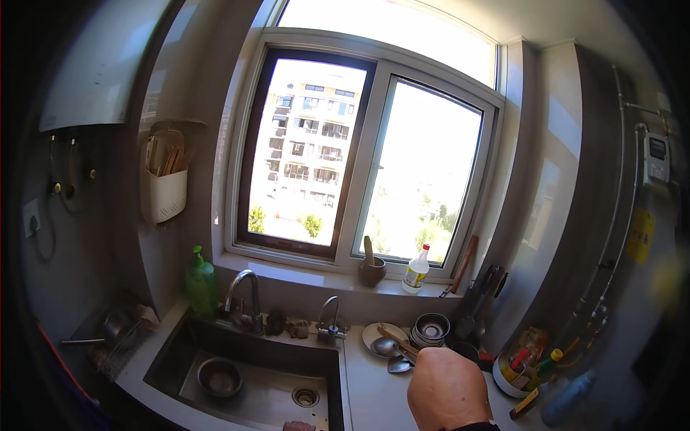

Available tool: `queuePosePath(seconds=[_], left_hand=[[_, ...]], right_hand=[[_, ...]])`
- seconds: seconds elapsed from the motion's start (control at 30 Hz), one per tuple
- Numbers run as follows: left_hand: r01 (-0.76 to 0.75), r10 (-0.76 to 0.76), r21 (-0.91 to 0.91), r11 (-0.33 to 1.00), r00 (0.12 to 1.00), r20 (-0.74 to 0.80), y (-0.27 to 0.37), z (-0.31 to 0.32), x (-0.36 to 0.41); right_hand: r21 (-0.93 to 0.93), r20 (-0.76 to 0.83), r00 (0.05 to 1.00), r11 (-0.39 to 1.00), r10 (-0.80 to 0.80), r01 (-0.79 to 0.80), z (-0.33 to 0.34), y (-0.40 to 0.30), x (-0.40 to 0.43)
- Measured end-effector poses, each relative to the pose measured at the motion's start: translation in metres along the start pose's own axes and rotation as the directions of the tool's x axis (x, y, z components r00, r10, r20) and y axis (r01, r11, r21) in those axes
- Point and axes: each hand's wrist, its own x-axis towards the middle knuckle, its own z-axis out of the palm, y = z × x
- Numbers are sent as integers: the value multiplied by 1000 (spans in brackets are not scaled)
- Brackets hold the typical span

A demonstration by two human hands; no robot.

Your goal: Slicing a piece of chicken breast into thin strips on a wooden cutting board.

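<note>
My right hand (452, 385) reaches in from the lower right over the white counter. Its back faces the camera and hides the fingers, so what it holds or touches cannot be made out. Just beyond it lie a metal ladle (385, 346), wooden utensils (400, 339) and a white plate (372, 333). Another metal utensil (399, 366) rests beside the hand, and stacked bowls (432, 327) stand behind it. Of my left hand (299, 426), only a small part shows at the bottom edge, over the steel sink (259, 400); its grip is out of view.
A metal bowl (219, 377) sits in the sink, left of the drain (305, 397). Behind stand a tall faucet (245, 296), a smaller tap (331, 323) and a green pump bottle (200, 283). A white container (505, 373) of bottles and packets occupies the counter at right.
</note>
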Motion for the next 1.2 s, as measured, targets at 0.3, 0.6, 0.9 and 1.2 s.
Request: queuePosePath(seconds=[0.3,0.6,0.9,1.2], left_hand=[[-47,51,53,997,997,-63,0,-19,37],[-96,93,75,993,995,37,7,-18,4],[-110,110,101,989,994,8,11,-8,-29],[-9,8,-15,1000,999,-54,8,3,-35]], right_hand=[[-43,40,995,994,-95,96,-5,10,-6],[-57,-20,998,996,-66,64,4,4,2],[12,-231,960,987,160,-161,33,-32,35],[96,-284,914,957,291,-274,29,-51,59]])
